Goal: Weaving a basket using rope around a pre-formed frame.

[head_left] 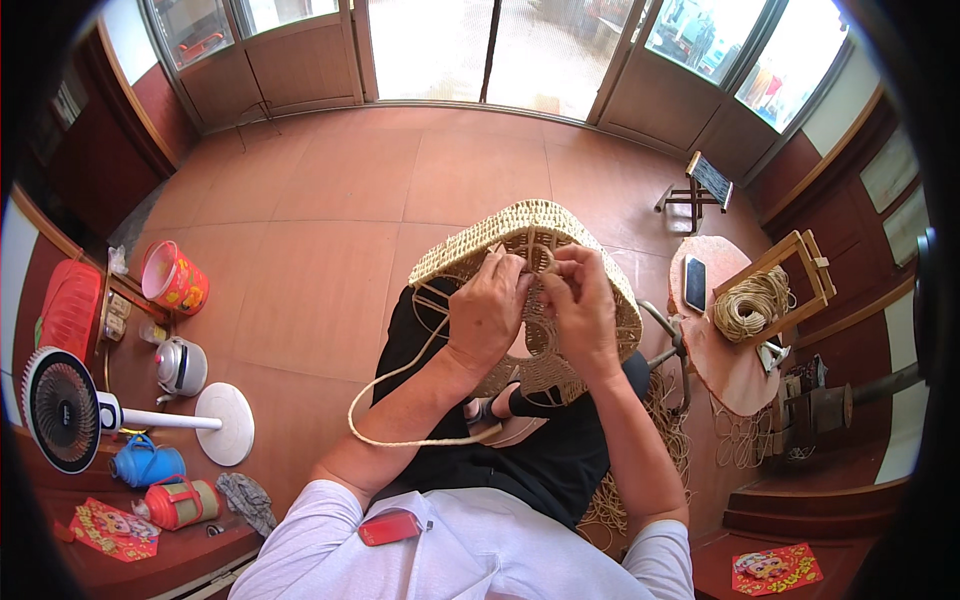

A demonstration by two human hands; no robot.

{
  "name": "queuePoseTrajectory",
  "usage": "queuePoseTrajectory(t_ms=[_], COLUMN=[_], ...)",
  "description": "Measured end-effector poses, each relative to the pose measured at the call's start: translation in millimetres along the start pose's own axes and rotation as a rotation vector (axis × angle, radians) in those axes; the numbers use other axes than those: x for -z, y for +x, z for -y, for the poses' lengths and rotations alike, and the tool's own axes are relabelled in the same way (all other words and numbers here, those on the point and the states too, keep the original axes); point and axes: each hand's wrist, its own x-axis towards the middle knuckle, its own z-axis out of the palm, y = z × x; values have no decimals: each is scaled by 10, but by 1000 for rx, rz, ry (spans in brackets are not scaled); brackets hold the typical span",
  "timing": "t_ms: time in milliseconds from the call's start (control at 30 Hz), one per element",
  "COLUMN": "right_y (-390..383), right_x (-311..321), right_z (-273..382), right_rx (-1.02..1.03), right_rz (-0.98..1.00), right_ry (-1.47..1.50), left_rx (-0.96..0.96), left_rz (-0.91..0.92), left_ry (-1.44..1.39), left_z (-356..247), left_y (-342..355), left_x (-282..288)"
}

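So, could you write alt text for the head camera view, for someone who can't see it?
A seated person's left hand and right hand pinch pale cord at a woven, basket-like piece over black trousers. At the right, a smartphone lies on a pinkish slab near a cord coil; at the left are a pedestal fan and a kettle.

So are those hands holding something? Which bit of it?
The left hand and right hand pinch the woven piece near its middle; the exact strand is hidden.
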Motion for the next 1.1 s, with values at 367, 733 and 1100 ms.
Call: queuePoseTrajectory(t_ms=[367,733,1100], right_y=[35,-188,-220], right_x=[1220,626,154], right_z=[442,656,-197], right_rx=[71,62,-424], right_rz=[-279,-61,-117], right_ry=[525,27,711], left_rx=[-339,55,445], left_rz=[55,376,658], left_ry=[79,109,-541], left_z=[12,-333,-362], left_y=[207,269,255], left_x=[-261,-268,-66])
